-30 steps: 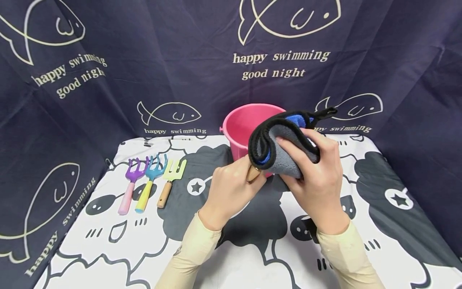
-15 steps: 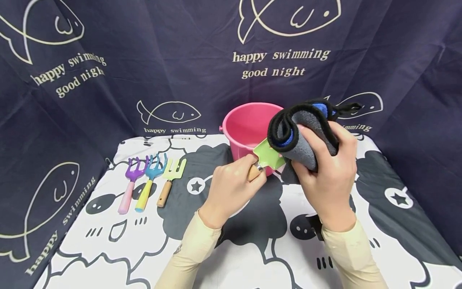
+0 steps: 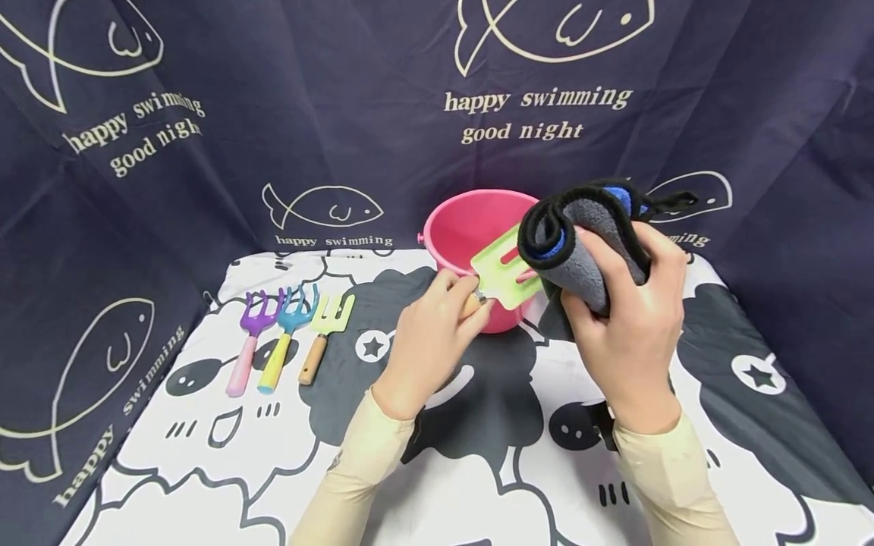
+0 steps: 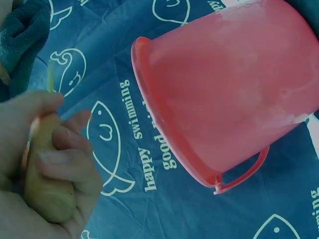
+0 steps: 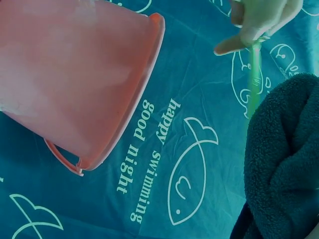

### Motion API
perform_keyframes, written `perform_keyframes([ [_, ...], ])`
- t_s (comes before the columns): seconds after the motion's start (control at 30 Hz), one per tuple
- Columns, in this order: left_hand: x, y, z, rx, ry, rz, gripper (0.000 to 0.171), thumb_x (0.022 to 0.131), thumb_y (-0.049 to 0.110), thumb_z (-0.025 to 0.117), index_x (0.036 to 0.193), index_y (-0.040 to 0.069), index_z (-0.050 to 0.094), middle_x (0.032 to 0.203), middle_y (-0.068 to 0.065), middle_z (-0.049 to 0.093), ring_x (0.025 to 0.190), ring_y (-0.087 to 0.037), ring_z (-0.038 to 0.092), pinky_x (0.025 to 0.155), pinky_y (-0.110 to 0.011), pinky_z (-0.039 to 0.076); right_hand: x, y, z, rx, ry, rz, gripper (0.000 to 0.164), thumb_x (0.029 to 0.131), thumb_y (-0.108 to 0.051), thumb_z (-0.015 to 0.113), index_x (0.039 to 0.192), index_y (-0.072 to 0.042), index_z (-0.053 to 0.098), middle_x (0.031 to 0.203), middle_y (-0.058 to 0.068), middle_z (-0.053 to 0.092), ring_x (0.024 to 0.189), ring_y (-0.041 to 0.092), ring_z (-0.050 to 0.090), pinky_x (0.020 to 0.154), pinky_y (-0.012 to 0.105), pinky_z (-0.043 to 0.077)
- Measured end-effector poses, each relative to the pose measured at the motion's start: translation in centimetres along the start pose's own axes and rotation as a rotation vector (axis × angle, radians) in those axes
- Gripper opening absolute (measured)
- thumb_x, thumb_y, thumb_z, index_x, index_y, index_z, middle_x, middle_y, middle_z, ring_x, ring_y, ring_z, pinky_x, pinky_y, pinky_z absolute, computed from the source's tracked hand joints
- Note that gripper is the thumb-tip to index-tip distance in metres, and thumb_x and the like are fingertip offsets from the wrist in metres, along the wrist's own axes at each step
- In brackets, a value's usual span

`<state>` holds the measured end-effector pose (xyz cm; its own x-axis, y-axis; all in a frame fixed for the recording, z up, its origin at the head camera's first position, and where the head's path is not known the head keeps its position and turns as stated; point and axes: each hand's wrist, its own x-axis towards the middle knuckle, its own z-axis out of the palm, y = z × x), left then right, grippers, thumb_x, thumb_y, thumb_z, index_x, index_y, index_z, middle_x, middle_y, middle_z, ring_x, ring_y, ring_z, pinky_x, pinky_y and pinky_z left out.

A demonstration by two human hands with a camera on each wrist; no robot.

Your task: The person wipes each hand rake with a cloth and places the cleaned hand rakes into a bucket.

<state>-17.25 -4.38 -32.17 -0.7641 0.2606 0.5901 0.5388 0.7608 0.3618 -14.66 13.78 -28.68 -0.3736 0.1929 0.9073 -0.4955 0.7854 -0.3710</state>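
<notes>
My left hand [image 3: 433, 337] grips the wooden handle [image 4: 47, 174] of a small garden fork [image 3: 501, 277]. The fork's flat light green head has slots and points right, in front of the pink bucket. Its tip is hidden behind a folded towel [image 3: 576, 269], grey and blue with black edging. My right hand [image 3: 631, 326] holds this towel, fingers and thumb curled round it, to the right of the fork. In the right wrist view the green head [image 5: 254, 82] shows edge-on, reaching to the towel.
Behind the hands stands the pink bucket [image 3: 454, 227]. To the left lie a purple fork [image 3: 251, 337] with a pink handle, a blue one [image 3: 287, 334] with a yellow handle, and a light green one [image 3: 324, 334] with a wooden handle. Dark printed cloth [image 3: 355, 114] hangs behind.
The towel has moved right and slightly up with my right hand, uncovering the fork's green head. My left hand has lifted a little, turning the fork.
</notes>
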Motion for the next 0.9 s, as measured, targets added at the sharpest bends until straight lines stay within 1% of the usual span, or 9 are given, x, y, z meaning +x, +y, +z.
perform_keyframes([
  [0.13,1.0,-0.5,0.1,-0.037,-0.059,-0.088,0.027,0.087,0.022,0.062,0.111,0.009,0.057,0.101,-0.007,0.057,0.056,-0.014,0.056,0.053,-0.034,0.055,0.1,0.1,-0.3,-0.013,-0.021,0.012,0.040,0.070,-0.001,0.065,0.108,-0.012,0.073,0.119,0.035,0.056,0.114,0.044,0.050,0.089,0.061,0.043],
  [0.27,2.3,-0.8,0.2,-0.056,-0.114,-0.115,0.039,0.084,0.017,0.060,0.119,0.008,0.046,0.108,-0.007,0.054,0.049,-0.014,0.053,0.051,-0.032,0.053,0.1,0.2,-0.5,-0.021,-0.035,0.017,0.041,0.070,-0.001,0.065,0.109,-0.012,0.073,0.119,0.035,0.056,0.115,0.043,0.050,0.091,0.060,0.043],
  [0.37,3.7,-0.7,0.2,-0.007,-0.112,-0.067,0.032,0.087,0.016,0.058,0.115,0.009,0.046,0.100,-0.008,0.054,0.052,-0.016,0.053,0.051,-0.034,0.054,0.1,0.2,-0.5,-0.026,-0.042,0.019,0.042,0.070,-0.001,0.065,0.110,-0.013,0.073,0.120,0.034,0.056,0.116,0.042,0.050,0.091,0.059,0.043],
  [0.43,4.6,-0.4,0.3,0.048,-0.082,-0.018,0.025,0.089,0.014,0.058,0.112,0.010,0.050,0.092,-0.009,0.056,0.057,-0.019,0.055,0.051,-0.037,0.056,0.1,0.2,-0.4,-0.027,-0.045,0.021,0.042,0.071,-0.002,0.064,0.110,-0.013,0.073,0.120,0.034,0.056,0.116,0.042,0.050,0.091,0.060,0.043],
  [0.53,6.0,-0.3,0.7,0.138,-0.044,0.038,0.013,0.089,0.012,0.060,0.102,0.012,0.059,0.082,-0.008,0.063,0.063,-0.022,0.062,0.050,-0.040,0.056,0.1,0.3,-0.4,-0.031,-0.054,0.029,0.041,0.072,-0.002,0.064,0.110,-0.013,0.073,0.121,0.033,0.056,0.118,0.040,0.050,0.092,0.060,0.044],
  [0.6,6.9,-0.3,1.0,0.185,-0.051,0.053,0.009,0.088,0.010,0.061,0.094,0.014,0.065,0.079,-0.005,0.069,0.066,-0.023,0.065,0.051,-0.040,0.056,0.0,0.4,-0.4,-0.031,-0.063,0.035,0.041,0.072,-0.002,0.064,0.111,-0.013,0.073,0.122,0.033,0.055,0.118,0.040,0.050,0.092,0.060,0.044],
  [0.7,8.1,-0.5,1.4,0.240,-0.113,0.051,0.014,0.084,0.008,0.061,0.082,0.016,0.072,0.074,-0.002,0.075,0.068,-0.022,0.068,0.056,-0.039,0.055,-0.1,0.5,-0.4,-0.038,-0.082,0.036,0.041,0.073,-0.002,0.063,0.112,-0.013,0.072,0.123,0.033,0.055,0.119,0.038,0.050,0.093,0.059,0.044],
  [0.77,8.9,-0.6,1.7,0.271,-0.176,0.041,0.017,0.083,0.008,0.061,0.081,0.016,0.076,0.076,-0.002,0.078,0.071,-0.023,0.069,0.063,-0.039,0.056,-0.1,0.5,-0.4,-0.038,-0.093,0.028,0.041,0.074,-0.002,0.063,0.113,-0.013,0.072,0.122,0.032,0.055,0.119,0.038,0.050,0.094,0.059,0.044],
  [0.9,10.7,-0.8,2.3,0.336,-0.358,-0.009,0.012,0.081,0.013,0.066,0.084,0.015,0.076,0.082,-0.004,0.079,0.079,-0.025,0.070,0.078,-0.040,0.054,0.1,0.5,-0.3,-0.027,-0.101,0.006,0.041,0.074,-0.003,0.063,0.112,-0.013,0.072,0.121,0.032,0.055,0.118,0.038,0.050,0.096,0.057,0.043],
])
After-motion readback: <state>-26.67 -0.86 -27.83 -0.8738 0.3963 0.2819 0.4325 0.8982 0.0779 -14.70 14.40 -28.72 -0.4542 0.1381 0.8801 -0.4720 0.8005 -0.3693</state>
